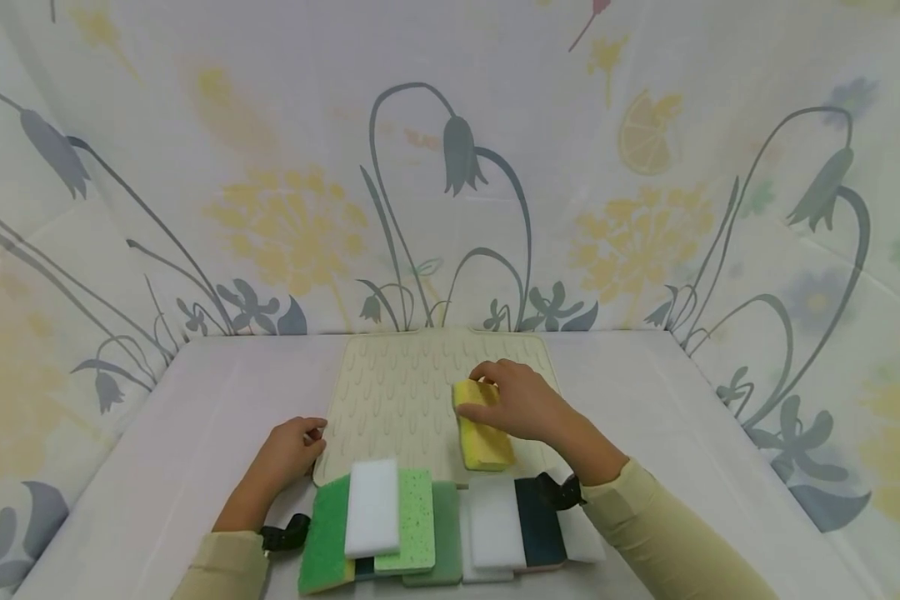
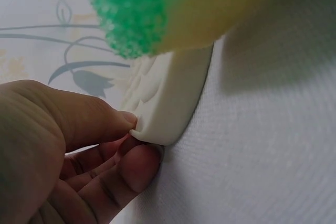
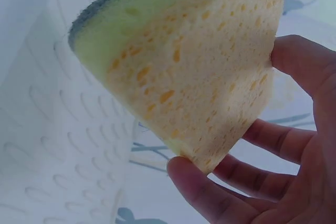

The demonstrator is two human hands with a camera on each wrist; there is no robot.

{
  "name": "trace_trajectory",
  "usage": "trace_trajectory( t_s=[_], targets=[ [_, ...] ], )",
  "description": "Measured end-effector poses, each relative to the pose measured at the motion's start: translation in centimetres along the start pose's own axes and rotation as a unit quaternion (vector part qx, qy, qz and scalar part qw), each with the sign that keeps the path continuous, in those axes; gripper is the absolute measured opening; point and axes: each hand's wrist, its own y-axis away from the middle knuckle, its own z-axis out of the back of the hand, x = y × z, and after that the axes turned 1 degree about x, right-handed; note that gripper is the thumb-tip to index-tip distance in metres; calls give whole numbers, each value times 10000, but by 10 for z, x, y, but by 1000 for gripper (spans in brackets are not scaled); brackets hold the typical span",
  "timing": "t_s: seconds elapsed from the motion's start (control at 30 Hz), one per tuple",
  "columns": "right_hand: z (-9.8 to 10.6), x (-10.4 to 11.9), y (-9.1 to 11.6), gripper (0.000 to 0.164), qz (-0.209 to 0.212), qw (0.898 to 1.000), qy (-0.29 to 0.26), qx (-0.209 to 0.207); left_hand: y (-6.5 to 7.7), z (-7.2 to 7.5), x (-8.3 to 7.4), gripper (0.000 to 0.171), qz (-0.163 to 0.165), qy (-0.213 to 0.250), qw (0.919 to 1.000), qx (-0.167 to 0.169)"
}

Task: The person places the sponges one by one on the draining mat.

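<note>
Floral fabric backs the white tabletop; left grip pinches cream mat, right grip holds yellow sponge.

- Looks like a screened-off tabletop booth; unclear whether inside a home or a workplace.
- Walled left, right and far by flower-printed sheeting.
- Fitted with a white tabletop, meeting the sheeting along its far edge.

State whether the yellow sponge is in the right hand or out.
In: both the head and right wrist views show the right hand gripping the yellow sponge.
</note>
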Motion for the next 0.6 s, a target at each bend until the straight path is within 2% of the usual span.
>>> trace_trajectory(
  t_s=[0.33,0.6],
  targets=[
    [-4,2,-32,53,-1,10000,38,56,1,-1,0,41,116,200,9997,53],
    [-7,5,-57,54,-84,9999,62,67,-1,-1,0,41,117,151,9998,4]
  ],
)
